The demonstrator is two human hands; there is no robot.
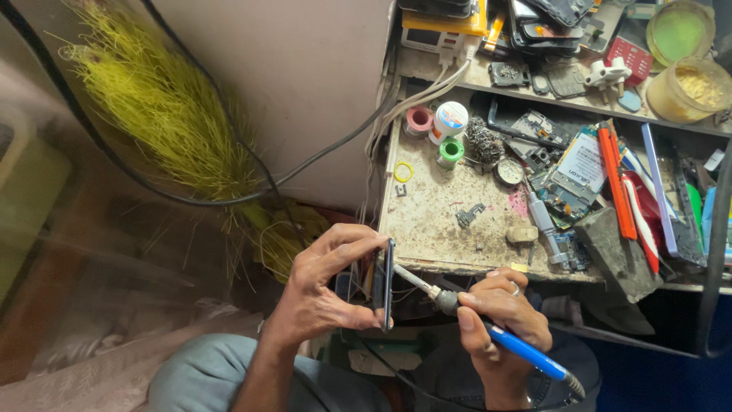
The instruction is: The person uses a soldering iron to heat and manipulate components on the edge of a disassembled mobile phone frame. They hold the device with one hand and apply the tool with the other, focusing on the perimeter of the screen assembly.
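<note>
My left hand grips a dark mobile phone held on edge, thumb on top and fingers underneath. My right hand holds a blue-handled soldering iron like a pen. Its metal tip reaches the phone's right side. Both hands hover just in front of the stained workbench, above my lap.
The bench carries solder spools, a wire-wool ball, circuit boards, orange and red tools and a grey block. A shelf above holds phones and tubs. A yellow broom and black cables lie left.
</note>
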